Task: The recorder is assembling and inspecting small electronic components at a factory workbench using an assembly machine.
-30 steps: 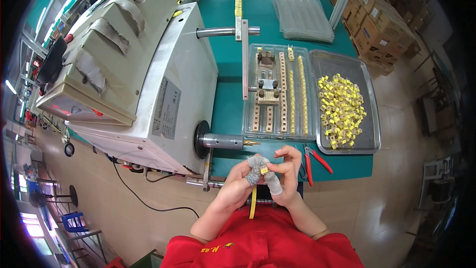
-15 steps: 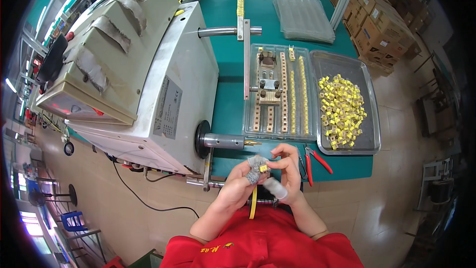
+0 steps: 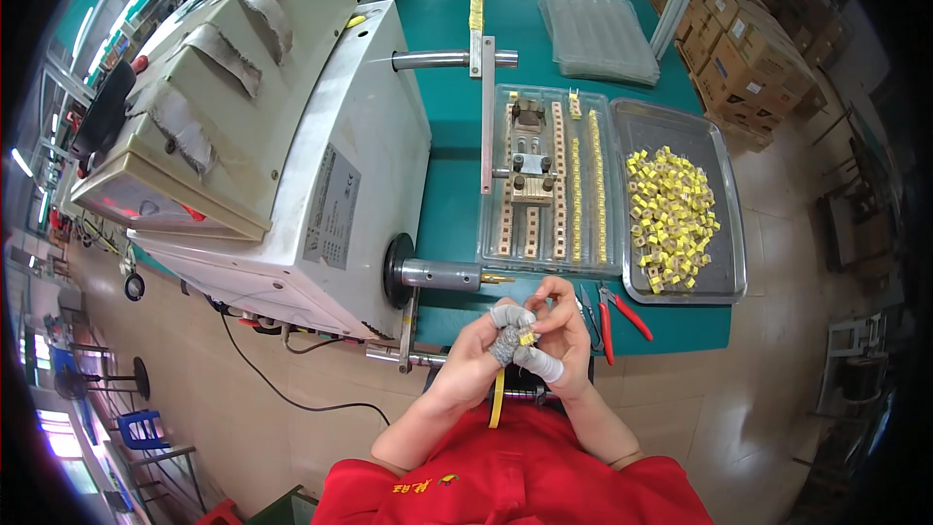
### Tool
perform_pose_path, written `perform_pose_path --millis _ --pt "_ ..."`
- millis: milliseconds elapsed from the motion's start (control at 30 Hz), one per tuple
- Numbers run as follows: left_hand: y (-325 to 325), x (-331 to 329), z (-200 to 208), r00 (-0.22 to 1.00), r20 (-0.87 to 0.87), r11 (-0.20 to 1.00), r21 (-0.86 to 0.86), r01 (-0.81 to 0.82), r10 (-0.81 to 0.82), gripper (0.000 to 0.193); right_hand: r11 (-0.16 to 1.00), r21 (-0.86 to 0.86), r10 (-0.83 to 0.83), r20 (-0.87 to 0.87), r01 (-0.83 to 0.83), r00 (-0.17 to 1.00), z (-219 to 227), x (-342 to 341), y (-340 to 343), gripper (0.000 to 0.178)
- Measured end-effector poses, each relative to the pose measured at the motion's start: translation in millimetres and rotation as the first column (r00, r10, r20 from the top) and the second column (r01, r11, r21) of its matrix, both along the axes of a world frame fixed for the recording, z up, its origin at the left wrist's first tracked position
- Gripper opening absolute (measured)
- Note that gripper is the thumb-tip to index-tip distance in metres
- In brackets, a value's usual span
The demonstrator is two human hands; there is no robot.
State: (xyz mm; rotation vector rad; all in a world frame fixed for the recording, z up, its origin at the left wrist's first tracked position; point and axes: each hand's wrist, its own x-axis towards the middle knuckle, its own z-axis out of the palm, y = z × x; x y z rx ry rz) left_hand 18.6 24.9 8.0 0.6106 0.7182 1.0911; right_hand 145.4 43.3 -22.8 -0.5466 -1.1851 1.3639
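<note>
In front of my chest, my left hand [image 3: 474, 353] pinches a small yellow-taped coil [image 3: 528, 338] with pins between its thumb and finger, both covered in grey finger sleeves. My right hand [image 3: 567, 338] is up against the coil from the other side, its fingers curled together and its thumb in a white sleeve. What the right fingertips grip is too small to make out. Above my hands, the machine's grey spindle [image 3: 440, 274] ends in thin brass-coloured pins. Red-handled cutters [image 3: 622, 319] lie beside my right hand, with tweezers [image 3: 589, 316] next to them.
A large white machine [image 3: 360, 156] fills the left. On the green table [image 3: 457, 209], a clear plastic tray [image 3: 496, 255] holds rows of coils and a metal fixture [image 3: 530, 163]. A metal tray [image 3: 721, 262] bears many yellow coils. Empty clear trays [image 3: 598, 31] lie behind.
The coil has shifted slightly right and down, turning between my fingers. My right thumb has come up closer to it, and the fingers of both hands are closer together.
</note>
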Motion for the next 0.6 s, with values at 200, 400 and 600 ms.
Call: perform_pose_path --millis 200,400,600 --pt "-1 7 -2 0.937 -0.296 0.931 0.358 -0.069 0.184 0.015 0.996 -0.075 0.029 -0.227 -0.047 0.973 4 -11 -3 0.037" --pt "-3 7 1 0.986 -0.067 0.967 0.216 -0.135 0.153 0.015 0.99 0.101 -0.097 0.004 0.096 0.995 4 -12 -5 0.036" --pt "-5 10 1 0.989 0.075 0.986 0.098 -0.136 0.129 0.015 0.98 0.129 -0.158 0.054 0.15 0.986 0 -13 -11 0.032"
